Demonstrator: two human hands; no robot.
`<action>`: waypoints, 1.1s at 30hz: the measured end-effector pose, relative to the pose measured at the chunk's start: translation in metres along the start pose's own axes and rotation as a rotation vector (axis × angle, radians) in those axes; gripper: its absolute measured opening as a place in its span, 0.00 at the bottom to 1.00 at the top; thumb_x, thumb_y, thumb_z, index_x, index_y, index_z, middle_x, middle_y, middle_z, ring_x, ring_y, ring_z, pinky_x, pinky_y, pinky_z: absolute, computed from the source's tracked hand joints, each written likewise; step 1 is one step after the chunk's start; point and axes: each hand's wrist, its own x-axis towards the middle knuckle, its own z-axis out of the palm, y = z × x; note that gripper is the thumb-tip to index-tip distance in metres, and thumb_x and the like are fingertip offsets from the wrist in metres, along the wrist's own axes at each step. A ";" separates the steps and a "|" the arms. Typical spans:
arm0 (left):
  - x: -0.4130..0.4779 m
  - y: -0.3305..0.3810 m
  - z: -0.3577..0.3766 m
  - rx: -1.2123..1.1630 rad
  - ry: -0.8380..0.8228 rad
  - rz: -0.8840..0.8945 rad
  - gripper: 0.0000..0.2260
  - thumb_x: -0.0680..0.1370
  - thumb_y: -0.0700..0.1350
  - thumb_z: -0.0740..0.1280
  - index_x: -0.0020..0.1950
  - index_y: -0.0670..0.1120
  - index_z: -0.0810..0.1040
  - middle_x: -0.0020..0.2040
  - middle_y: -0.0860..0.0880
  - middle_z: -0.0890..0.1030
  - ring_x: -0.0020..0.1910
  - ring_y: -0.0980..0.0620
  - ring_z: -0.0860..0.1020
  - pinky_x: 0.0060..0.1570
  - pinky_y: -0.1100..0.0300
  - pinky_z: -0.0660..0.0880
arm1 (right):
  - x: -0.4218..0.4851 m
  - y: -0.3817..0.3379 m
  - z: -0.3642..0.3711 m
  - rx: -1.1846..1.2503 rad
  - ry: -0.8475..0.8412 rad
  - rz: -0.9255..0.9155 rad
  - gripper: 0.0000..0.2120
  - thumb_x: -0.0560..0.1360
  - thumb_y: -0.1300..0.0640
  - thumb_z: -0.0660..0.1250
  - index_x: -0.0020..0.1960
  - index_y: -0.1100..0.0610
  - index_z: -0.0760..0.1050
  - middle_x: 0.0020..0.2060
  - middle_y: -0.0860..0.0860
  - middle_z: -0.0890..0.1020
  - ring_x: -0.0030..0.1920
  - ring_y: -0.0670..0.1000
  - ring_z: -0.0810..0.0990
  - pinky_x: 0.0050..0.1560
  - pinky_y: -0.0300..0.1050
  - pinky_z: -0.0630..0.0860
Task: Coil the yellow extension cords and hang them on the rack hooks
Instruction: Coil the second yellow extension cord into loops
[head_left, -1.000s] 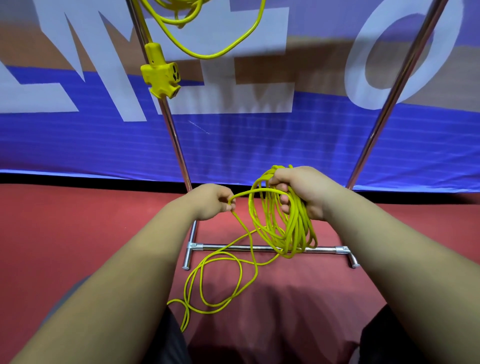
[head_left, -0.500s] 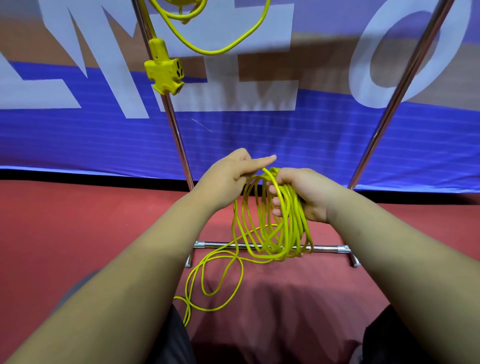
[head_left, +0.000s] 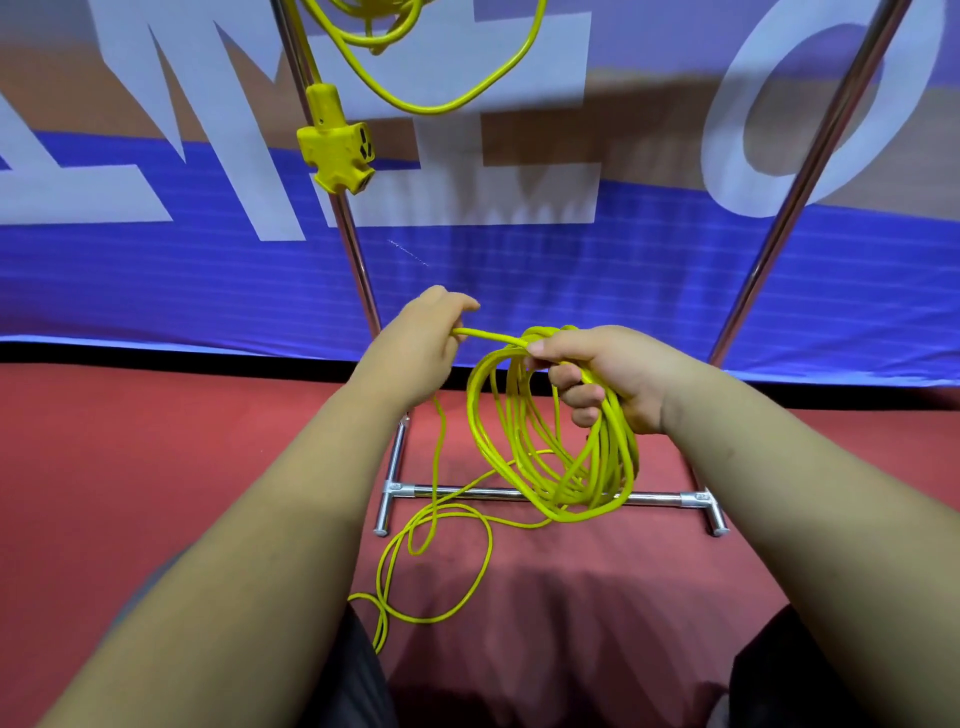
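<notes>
Coiling is well under way. The right hand (head_left: 613, 379) is clamped round the top of the coil (head_left: 524, 447), thumb pressed over the gathered loops and fingers curled underneath, so the bundle hangs below the fist in front of the rack (head_left: 358, 260). The left hand (head_left: 415, 353) sits just beside it, fingers curled on a single strand that runs straight across into the right hand's grip. That strand looks like the next loop being fed in.

Below the left hand, the loose cord (head_left: 438, 452) drops to the floor (head_left: 156, 467) and wanders in a couple of slack curls across the rack's bottom bar and back toward the person's legs. There is a fair bit left to gather, so I'd call this cord more than half coiled but not finished.

The next move calls for the left hand to slide down the slack, draw up a loop to match the others and lay it under the right thumb without twisting. Then the bundle goes up onto a hook. The hooks themselves are out of view above.

One hung cord (head_left: 441, 101) dangles from the top of the rack, its yellow socket block (head_left: 337, 150) resting against the left pole. The floor is a red mat, and a blue banner (head_left: 519, 291) with big white letters runs behind the chrome poles.
</notes>
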 end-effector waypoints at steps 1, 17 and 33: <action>0.001 -0.008 0.000 0.022 0.011 -0.048 0.16 0.83 0.39 0.63 0.70 0.49 0.74 0.54 0.52 0.72 0.51 0.50 0.74 0.51 0.48 0.76 | -0.001 -0.001 -0.001 0.014 -0.001 -0.012 0.07 0.82 0.53 0.68 0.47 0.54 0.76 0.29 0.47 0.67 0.21 0.45 0.61 0.26 0.40 0.60; -0.008 -0.047 0.021 -0.091 -0.352 -0.472 0.15 0.78 0.54 0.74 0.58 0.49 0.76 0.56 0.49 0.83 0.53 0.46 0.81 0.55 0.53 0.77 | -0.029 -0.025 -0.051 0.289 0.163 -0.221 0.09 0.81 0.53 0.62 0.43 0.53 0.73 0.23 0.45 0.61 0.18 0.45 0.58 0.22 0.37 0.61; -0.025 -0.021 0.094 -0.080 -0.903 -0.393 0.13 0.81 0.57 0.69 0.59 0.50 0.83 0.60 0.54 0.85 0.59 0.51 0.81 0.68 0.53 0.73 | -0.035 -0.030 -0.042 0.345 0.044 -0.254 0.09 0.81 0.53 0.62 0.44 0.55 0.76 0.23 0.44 0.62 0.18 0.45 0.59 0.22 0.39 0.62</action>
